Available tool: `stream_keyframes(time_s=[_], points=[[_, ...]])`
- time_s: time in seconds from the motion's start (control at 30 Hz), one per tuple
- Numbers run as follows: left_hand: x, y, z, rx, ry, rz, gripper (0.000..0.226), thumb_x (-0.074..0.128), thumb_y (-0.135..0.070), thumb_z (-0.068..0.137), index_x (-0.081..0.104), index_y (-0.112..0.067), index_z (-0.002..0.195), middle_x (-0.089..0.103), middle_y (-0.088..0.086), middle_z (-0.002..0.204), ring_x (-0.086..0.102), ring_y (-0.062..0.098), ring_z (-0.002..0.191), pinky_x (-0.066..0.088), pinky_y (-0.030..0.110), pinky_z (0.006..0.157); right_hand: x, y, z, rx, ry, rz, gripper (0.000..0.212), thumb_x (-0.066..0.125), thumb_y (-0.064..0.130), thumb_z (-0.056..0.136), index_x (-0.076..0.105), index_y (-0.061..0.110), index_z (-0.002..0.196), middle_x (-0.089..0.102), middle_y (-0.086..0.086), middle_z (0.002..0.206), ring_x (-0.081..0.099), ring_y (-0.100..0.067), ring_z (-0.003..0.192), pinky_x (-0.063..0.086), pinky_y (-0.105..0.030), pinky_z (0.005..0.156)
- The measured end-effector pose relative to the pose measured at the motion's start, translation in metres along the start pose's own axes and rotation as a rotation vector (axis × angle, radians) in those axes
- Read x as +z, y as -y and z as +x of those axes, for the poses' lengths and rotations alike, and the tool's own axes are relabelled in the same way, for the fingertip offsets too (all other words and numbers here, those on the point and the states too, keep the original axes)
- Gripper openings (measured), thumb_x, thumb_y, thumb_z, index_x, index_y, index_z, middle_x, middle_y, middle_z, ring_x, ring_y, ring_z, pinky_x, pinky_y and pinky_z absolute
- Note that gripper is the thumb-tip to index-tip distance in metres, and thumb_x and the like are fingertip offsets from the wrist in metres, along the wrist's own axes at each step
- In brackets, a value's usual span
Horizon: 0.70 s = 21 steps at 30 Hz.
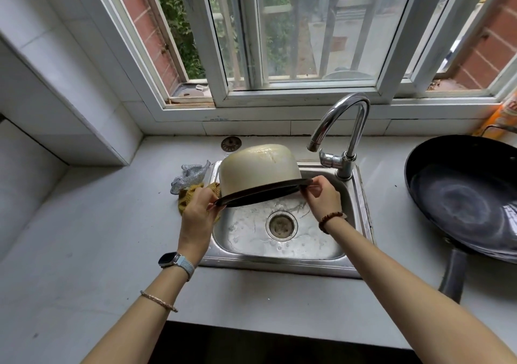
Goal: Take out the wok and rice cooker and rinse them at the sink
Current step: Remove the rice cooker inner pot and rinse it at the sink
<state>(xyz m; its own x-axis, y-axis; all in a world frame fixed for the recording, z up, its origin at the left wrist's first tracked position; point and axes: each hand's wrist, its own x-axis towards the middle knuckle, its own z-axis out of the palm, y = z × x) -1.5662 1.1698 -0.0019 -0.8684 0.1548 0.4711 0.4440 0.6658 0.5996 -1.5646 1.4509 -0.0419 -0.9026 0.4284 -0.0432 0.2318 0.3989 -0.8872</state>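
Cream rice cooker pot (258, 168) — dark-rimmed, upturned, perhaps wet — over the sink (279, 263); left hand (199, 210) and right hand (324, 199) pinch its rim.

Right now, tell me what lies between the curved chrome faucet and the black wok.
Only the steel sink's right rim and a bare stretch of white countertop, as the head view shows.

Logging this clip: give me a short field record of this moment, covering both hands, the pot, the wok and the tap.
inner pot: upside down, held above the sink
left hand: pinches the pot's rim, left side
right hand: pinches the rim, right side
wok: on the counter, right of the sink, untouched
faucet: no stream visible
left of sink: steel scourer, yellow cloth
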Motion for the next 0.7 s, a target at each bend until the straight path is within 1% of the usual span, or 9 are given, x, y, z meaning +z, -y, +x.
stream_keyframes(time_s=[0.07,0.13,0.2,0.27,0.33,0.47,0.53,0.63,0.7], points=[[-0.007,0.001,-0.003,-0.003,-0.009,-0.021,0.025,0.069,0.0,0.083,0.048,-0.014,0.086,0.049,0.003,0.084,0.051,0.018,0.071,0.055,0.039,0.064,-0.004,0.009,-0.009,-0.089,-0.023,-0.04,0.018,0.069,0.028,0.086,0.054,0.018,0.085,0.064,0.005,0.079,0.059,-0.005,0.072,0.041,-0.007,0.062],[-0.015,0.001,-0.008,-0.011,-0.024,-0.031,0.025,0.069,0.001,0.084,0.048,-0.013,0.086,0.047,0.001,0.083,0.051,0.021,0.069,0.055,0.039,0.063,-0.007,0.016,-0.018,-0.166,-0.049,-0.017,0.016,0.07,0.023,0.086,0.055,0.017,0.086,0.063,0.004,0.079,0.06,-0.006,0.073,0.044,-0.007,0.065],[-0.022,-0.002,-0.012,-0.01,-0.042,-0.042,0.022,0.069,0.001,0.084,0.049,-0.01,0.085,0.046,0.0,0.083,0.049,0.018,0.069,0.053,0.036,0.061,-0.012,0.022,-0.029,-0.229,-0.068,0.01,0.014,0.07,0.018,0.086,0.056,0.015,0.087,0.064,0.003,0.079,0.061,-0.005,0.074,0.047,-0.004,0.069],[-0.029,-0.005,-0.014,-0.006,-0.06,-0.06,0.023,0.069,-0.001,0.084,0.049,-0.011,0.085,0.047,0.001,0.084,0.047,0.014,0.069,0.053,0.039,0.062,-0.016,0.03,-0.038,-0.317,-0.098,-0.012,0.013,0.069,0.013,0.086,0.057,0.011,0.087,0.064,0.002,0.078,0.063,-0.008,0.074,0.045,-0.001,0.068],[-0.039,-0.009,-0.015,0.01,-0.096,-0.076,0.026,0.069,-0.003,0.085,0.047,-0.017,0.087,0.048,0.002,0.085,0.049,0.013,0.071,0.053,0.04,0.064,-0.022,0.041,-0.047,-0.406,-0.137,-0.021,0.012,0.068,0.01,0.086,0.056,0.008,0.087,0.065,0.0,0.077,0.065,-0.013,0.074,0.046,-0.003,0.068],[-0.057,-0.018,-0.015,0.063,-0.162,-0.101,0.019,0.068,-0.006,0.087,0.051,-0.012,0.091,0.05,0.007,0.089,0.056,0.023,0.077,0.057,0.045,0.067,-0.038,0.065,-0.066,-0.559,-0.243,0.012,0.012,0.067,0.012,0.087,0.058,0.005,0.088,0.07,-0.006,0.078,0.068,-0.015,0.074,0.054,-0.021,0.07],[-0.06,-0.022,-0.019,0.085,-0.148,-0.093,0.021,0.068,-0.004,0.086,0.049,-0.012,0.091,0.05,0.006,0.09,0.056,0.021,0.078,0.057,0.045,0.066,-0.042,0.07,-0.072,-0.554,-0.245,-0.031,0.014,0.066,0.015,0.088,0.057,0.004,0.087,0.069,-0.008,0.075,0.066,-0.018,0.07,0.051,-0.023,0.066],[-0.055,-0.023,-0.03,0.024,-0.094,-0.088,0.031,0.069,-0.003,0.084,0.043,-0.02,0.089,0.048,0.001,0.091,0.055,0.022,0.076,0.056,0.048,0.066,-0.042,0.064,-0.079,-0.471,-0.214,-0.109,0.015,0.067,0.015,0.087,0.056,0.005,0.085,0.065,-0.006,0.071,0.06,-0.016,0.067,0.039,-0.007,0.059],[-0.054,-0.025,-0.035,0.012,-0.113,-0.083,0.031,0.069,-0.004,0.085,0.043,-0.022,0.089,0.047,-0.004,0.092,0.055,0.021,0.077,0.057,0.046,0.067,-0.042,0.063,-0.084,-0.483,-0.235,-0.105,0.013,0.067,0.012,0.087,0.055,0.006,0.085,0.064,-0.003,0.071,0.058,-0.012,0.067,0.039,-0.006,0.059]])
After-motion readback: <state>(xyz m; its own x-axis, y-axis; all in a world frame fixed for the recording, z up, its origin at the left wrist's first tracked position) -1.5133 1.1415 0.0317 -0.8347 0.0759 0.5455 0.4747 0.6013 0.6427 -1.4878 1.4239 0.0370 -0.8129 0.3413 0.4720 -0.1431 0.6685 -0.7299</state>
